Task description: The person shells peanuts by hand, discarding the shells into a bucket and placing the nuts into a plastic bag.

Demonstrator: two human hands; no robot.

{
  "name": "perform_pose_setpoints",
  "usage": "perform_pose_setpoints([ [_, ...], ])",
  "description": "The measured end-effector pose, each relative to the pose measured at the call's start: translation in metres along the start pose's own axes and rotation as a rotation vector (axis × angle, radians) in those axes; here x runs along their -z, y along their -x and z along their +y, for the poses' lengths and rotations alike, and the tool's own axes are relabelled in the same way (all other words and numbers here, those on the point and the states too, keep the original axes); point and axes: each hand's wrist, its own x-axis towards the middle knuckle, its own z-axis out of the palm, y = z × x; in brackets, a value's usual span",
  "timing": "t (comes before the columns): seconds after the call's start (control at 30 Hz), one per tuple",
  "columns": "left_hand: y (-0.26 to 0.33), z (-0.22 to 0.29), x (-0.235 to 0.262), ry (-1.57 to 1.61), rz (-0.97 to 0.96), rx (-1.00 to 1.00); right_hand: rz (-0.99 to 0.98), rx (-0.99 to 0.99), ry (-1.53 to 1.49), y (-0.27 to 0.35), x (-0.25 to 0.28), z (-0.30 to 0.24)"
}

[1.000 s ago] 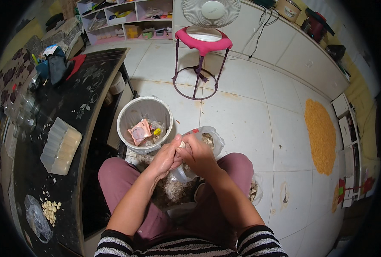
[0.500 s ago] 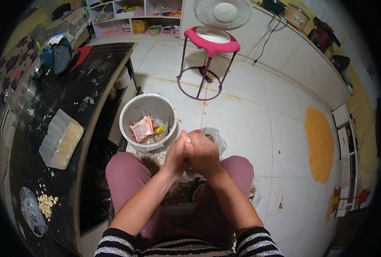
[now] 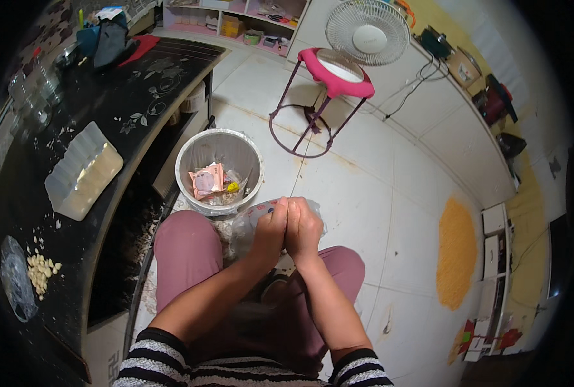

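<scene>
Above the lap, the left hand (image 3: 271, 226) and right hand (image 3: 304, 227) are pressed together side by side, fingers curled around something too small to make out, held over a crumpled clear plastic bag (image 3: 248, 226) resting between the knees. Just beyond the bag stands a round grey plastic waste bin (image 3: 190, 151) on the white tiled floor (image 3: 390, 193), with a pink wrapper inside. To the left, the black tabletop (image 3: 138, 103) carries a pile of pale peeled cloves (image 3: 40, 271) and a ribbed translucent plastic box (image 3: 82, 171). Farther off stand a pink-topped metal stool (image 3: 336, 68) and a white fan (image 3: 368, 31).
</scene>
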Motion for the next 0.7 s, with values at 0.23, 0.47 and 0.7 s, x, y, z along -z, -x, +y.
perform_pose_setpoints([
  [0.23,-0.001,0.022,0.007,0.121,-0.292,0.08,-0.047,-0.28,-0.556,0.0,0.007,-0.008],
  [0.47,-0.004,0.029,0.016,-0.165,-0.273,-0.039,-0.05,-0.33,-0.69,0.003,0.006,-0.002],
  [0.7,-0.008,0.025,0.023,-0.267,-0.346,-0.075,0.008,-0.514,-1.071,0.0,0.008,-0.008],
])
